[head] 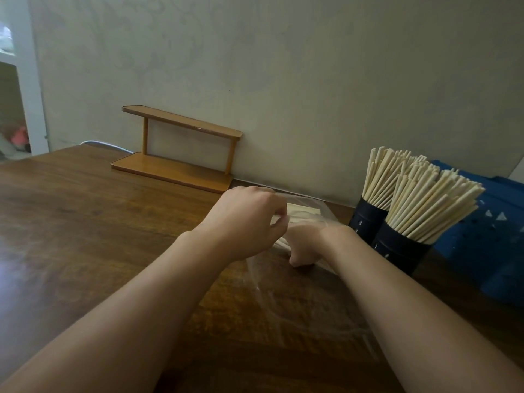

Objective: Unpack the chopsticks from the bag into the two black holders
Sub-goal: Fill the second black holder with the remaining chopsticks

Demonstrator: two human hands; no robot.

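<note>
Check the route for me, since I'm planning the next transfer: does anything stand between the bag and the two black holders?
Nothing visible does. The clear bag lies on the wooden table, the two black holders just right of it, already crowded with chopsticks.

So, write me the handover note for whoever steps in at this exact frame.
Left hand: fingers curled, pinching the clear plastic bag at its far end.
Right hand: inside the bag, fingers hidden.
Bag lies flat on the wooden table; a few chopsticks show inside.
Done: both black holders, at the right, packed with upright chopsticks.
Left: pull out the remaining chopsticks and add them to the holders.
</note>
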